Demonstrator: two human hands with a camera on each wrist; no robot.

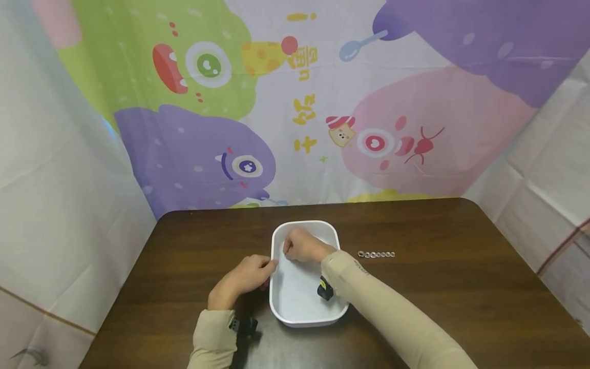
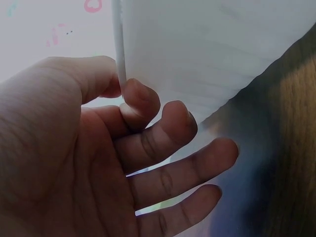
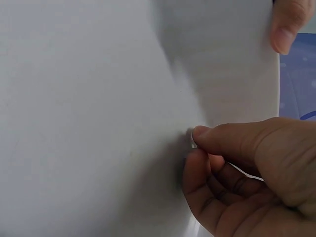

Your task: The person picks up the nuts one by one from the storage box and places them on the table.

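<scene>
A white rectangular tray (image 1: pixel 301 300) with raised walls stands on the table. At its left side my left hand (image 1: pixel 249 274) pinches the rim (image 2: pixel 119 44), thumb on the inner face and index finger on the outer, the other fingers spread below. My right hand (image 1: pixel 301 246) reaches inside the tray, close over the floor near the far left part. Between its thumb and index fingertips it pinches a small shiny metal piece (image 3: pixel 193 140), mostly hidden by the fingers. To the right of the tray lies a row of several small metal nuts (image 1: pixel 377 254).
The dark wooden table (image 1: pixel 438 297) has rounded far corners. A cartoon-printed curtain (image 1: pixel 295 169) hangs right behind its far edge, and pale cloth (image 1: pixel 60 205) hangs at both sides. My right forearm (image 1: pixel 392 307) crosses the tray's right wall.
</scene>
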